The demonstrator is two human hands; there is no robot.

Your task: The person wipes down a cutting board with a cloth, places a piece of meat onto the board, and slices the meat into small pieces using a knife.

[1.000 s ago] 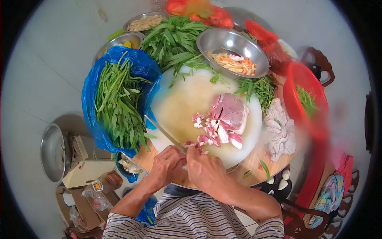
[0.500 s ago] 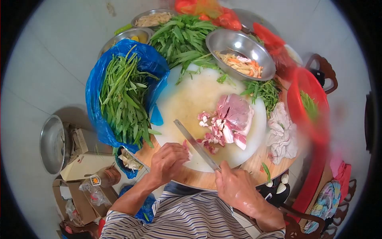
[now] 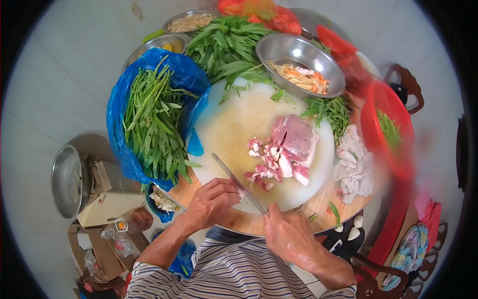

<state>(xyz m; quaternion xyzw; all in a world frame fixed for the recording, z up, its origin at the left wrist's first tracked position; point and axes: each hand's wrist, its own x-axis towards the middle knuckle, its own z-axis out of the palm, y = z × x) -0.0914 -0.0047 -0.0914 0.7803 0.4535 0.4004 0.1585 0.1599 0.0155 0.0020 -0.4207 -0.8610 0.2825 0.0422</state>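
My right hand is closed round the handle of a knife, whose blade slants up and left across the round white cutting board. On the blade's left side, my left hand has its fingers curled down on a small piece of meat, mostly hidden by the fingers and blade. To the right of the blade lie several cut pink and white meat pieces. Touching them is a large chunk of raw meat with a pale fatty edge.
A blue plastic bag of leafy greens borders the board's left. Behind it are more greens and a steel bowl of shredded food. A crumpled cloth and a red basin stand to the right.
The knife and my right hand have shifted slightly left, bringing the blade closer to my left fingers. Less of the held meat piece shows now. The large chunk stays in place.
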